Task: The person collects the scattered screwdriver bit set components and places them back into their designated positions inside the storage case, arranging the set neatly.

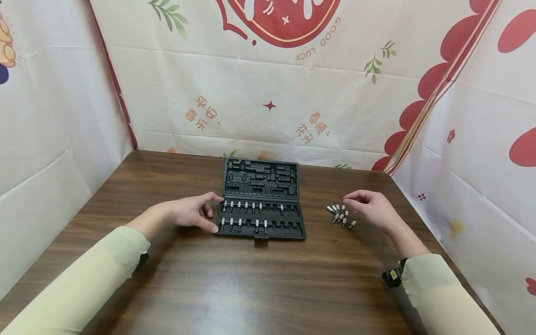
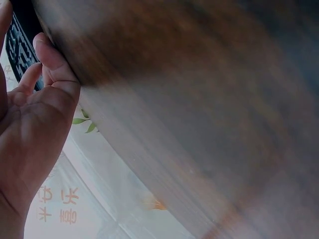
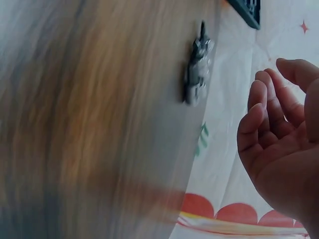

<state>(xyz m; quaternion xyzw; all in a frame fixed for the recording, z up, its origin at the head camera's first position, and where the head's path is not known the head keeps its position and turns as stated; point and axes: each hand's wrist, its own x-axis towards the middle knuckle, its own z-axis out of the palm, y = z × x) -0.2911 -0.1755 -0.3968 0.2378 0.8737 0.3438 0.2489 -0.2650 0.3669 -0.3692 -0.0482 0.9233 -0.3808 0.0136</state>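
An opened black tool case (image 1: 261, 237) lies on the table, its lid (image 1: 261, 179) tipped back. Short silver bit sockets (image 1: 246, 207) stand in two rows of its slots, mostly on the left. My left hand (image 1: 190, 211) rests at the case's left edge, index finger near the back corner and thumb at the front corner. Right of the case lies a small pile of loose bit sockets (image 1: 340, 214). Just beside and above that pile is my right hand (image 1: 372, 209), fingers loosely bent. In the right wrist view its palm (image 3: 286, 149) shows nothing held.
The brown wooden table (image 1: 251, 284) reaches back to a printed white cloth (image 1: 251, 93). Cloth walls also stand at the left and right sides. One bit socket (image 1: 352, 224) lies slightly apart from the pile.
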